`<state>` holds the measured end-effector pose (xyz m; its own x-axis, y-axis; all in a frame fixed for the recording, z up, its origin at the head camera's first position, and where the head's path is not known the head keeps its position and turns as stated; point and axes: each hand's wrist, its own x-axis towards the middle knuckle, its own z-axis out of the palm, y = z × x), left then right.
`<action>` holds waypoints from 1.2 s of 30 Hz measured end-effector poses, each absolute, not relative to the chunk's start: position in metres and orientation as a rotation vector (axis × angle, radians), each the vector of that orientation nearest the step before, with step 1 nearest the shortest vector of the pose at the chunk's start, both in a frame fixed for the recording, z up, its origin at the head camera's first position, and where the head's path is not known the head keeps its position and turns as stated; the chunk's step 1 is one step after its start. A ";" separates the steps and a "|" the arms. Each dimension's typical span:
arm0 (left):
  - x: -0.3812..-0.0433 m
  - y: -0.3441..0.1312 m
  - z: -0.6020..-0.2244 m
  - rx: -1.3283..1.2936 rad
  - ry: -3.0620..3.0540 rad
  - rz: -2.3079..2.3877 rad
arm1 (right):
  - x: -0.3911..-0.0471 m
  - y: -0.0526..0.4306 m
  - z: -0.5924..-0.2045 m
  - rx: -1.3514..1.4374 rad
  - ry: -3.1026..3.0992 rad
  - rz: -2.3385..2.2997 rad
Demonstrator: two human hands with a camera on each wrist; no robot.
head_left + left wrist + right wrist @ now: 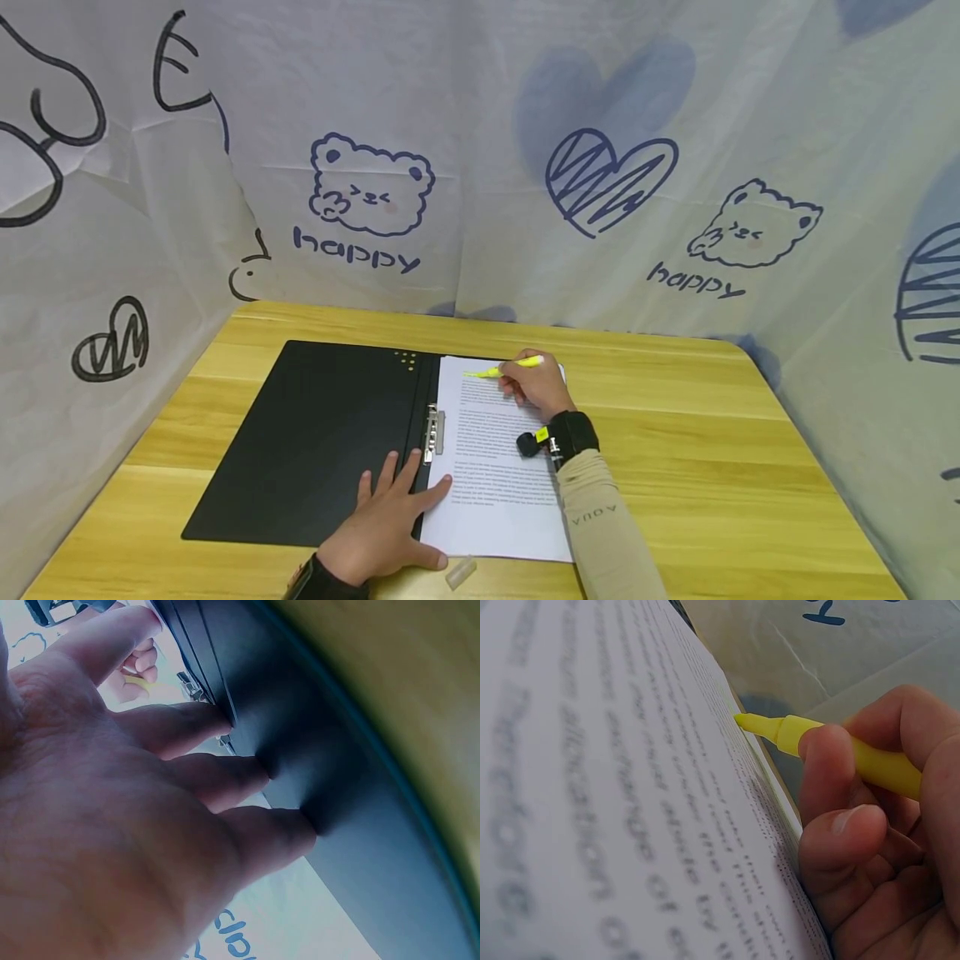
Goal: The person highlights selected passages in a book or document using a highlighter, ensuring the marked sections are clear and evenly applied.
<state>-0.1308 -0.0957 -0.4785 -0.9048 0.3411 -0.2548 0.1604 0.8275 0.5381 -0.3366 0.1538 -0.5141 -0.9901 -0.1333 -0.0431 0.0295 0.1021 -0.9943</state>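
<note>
- Two hands of mine share this: my right hand (pixel 540 385) pinches a slim yellow plastic highlighter pen (pixel 877 765) near its front, I judge for fine control of the nib.
- The pen slants, its nib at the top lines of a stack of white printed paper sheets (pixel 495 533), where a short yellow streak (pixel 468 374) shows.
- My left hand (pixel 382 525) lies with fingers spread across the black flat folder (pixel 300 442) and the sheets' inner edge, probably to stop both shifting.
- A silver metal clip (pixel 432 433) sits along that edge, which should hold the sheets in line.
- The folder lies unfolded on the yellow wood-grain bench (pixel 690 433), a firm backing for marking.
- A small translucent plastic cylinder (pixel 461 572), likely the pen's cap, lies near my left thumb, presumably off because the nib is in use.
</note>
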 end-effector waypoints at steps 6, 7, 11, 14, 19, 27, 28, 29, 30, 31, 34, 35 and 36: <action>-0.131 -0.096 -0.480 0.384 2.665 0.751 | -0.336 0.154 -0.511 -0.105 2.231 -2.027; -0.131 -0.096 -0.480 0.384 2.664 0.754 | -0.335 0.154 -0.511 -0.105 2.232 -2.029; -0.131 -0.096 -0.480 0.383 2.662 0.755 | -0.336 0.154 -0.512 -0.101 2.237 -2.033; -0.132 -0.096 -0.480 0.381 2.661 0.749 | -0.336 0.155 -0.513 -0.094 2.244 -2.032; -0.131 -0.095 -0.480 0.377 2.663 0.736 | -0.337 0.156 -0.514 -0.098 2.251 -2.021; -0.131 -0.094 -0.480 0.377 2.665 0.739 | -0.337 0.156 -0.515 -0.110 2.259 -2.013; -0.131 -0.094 -0.479 0.374 2.663 0.739 | -0.338 0.156 -0.515 -0.111 2.257 -2.015; -0.131 -0.095 -0.479 0.373 2.663 0.738 | -0.338 0.156 -0.515 -0.113 2.254 -2.017; -0.131 -0.095 -0.479 0.373 2.663 0.736 | -0.337 0.156 -0.515 -0.115 2.255 -2.017; -0.131 -0.095 -0.479 0.372 2.664 0.734 | -0.337 0.156 -0.515 -0.116 2.254 -2.019; -0.131 -0.095 -0.479 0.371 2.665 0.733 | -0.337 0.157 -0.515 -0.110 2.262 -2.014; -0.131 -0.095 -0.479 0.371 2.665 0.733 | -0.336 0.157 -0.515 -0.105 2.269 -2.011; -0.131 -0.095 -0.479 0.370 2.665 0.734 | -0.336 0.157 -0.515 -0.098 2.276 -2.006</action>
<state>-0.1311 -0.0952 -0.4786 -0.9043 0.3368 -0.2623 0.1552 0.8317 0.5331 -0.3362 0.1570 -0.5149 -0.9923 -0.1182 -0.0365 0.0214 0.1269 -0.9917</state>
